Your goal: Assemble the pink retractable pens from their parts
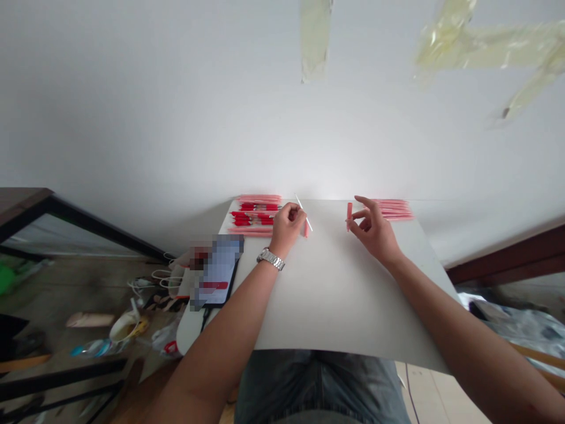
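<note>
My left hand [288,227], with a metal watch on its wrist, is closed in a pinch over the back of the white table [335,294]. A thin white stick like a pen refill [300,204] slants out of its fingers. Close below these fingers shows a short pink piece [306,229]; whether it is held too, I cannot tell. My right hand [375,229] pinches a short pink tube [349,210] upright between thumb and finger, its index finger raised. Behind the right hand lies a bundle of long pink pieces [395,209].
Left of my left hand lie red pens [253,218], between a back row of pink pieces [259,199] and a front row [251,232]. A phone [220,271] with a cable rests at the table's left edge. A wall [265,118] rises behind. Clutter covers the floor at left.
</note>
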Demonstrator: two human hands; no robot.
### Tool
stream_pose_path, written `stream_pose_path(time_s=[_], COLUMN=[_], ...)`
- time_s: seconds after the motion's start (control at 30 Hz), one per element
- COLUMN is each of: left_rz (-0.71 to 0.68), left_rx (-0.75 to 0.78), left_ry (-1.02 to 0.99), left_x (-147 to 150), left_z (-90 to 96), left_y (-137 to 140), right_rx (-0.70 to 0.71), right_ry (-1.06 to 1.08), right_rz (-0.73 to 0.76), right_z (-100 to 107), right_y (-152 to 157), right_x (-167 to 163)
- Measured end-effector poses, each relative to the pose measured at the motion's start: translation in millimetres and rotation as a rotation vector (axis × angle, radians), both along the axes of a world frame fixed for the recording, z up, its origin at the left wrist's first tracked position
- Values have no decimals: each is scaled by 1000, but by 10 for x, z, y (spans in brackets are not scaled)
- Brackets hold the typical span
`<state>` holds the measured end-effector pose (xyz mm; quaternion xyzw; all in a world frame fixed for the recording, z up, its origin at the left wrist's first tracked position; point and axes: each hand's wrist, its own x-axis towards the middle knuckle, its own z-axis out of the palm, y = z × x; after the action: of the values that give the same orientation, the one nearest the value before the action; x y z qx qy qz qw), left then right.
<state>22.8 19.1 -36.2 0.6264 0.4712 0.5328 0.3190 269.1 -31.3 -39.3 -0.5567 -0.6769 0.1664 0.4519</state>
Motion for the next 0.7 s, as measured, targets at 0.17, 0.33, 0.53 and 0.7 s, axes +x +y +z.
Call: stream_pose_path(time_s=[0.17,0.33,0.53,0.7], left_rz=[-142,-202,-219,-253], left_rx=[-13,-78,-120,-154], left_ry=[-65,-179,-403,-473], left_x=[18,10,24,30], left_z=[21,-19,-81,-80], left_y=[-25,-8,38,41], right_rx=[-28,-44,-35,-41], right_ry=[9,-15,-30,-36], right_rz=[-3,3,10,22], right_z=[2,8,23,22], right_y=[0,-4,-20,-30], right_x=[-5,-10,-26,-35])
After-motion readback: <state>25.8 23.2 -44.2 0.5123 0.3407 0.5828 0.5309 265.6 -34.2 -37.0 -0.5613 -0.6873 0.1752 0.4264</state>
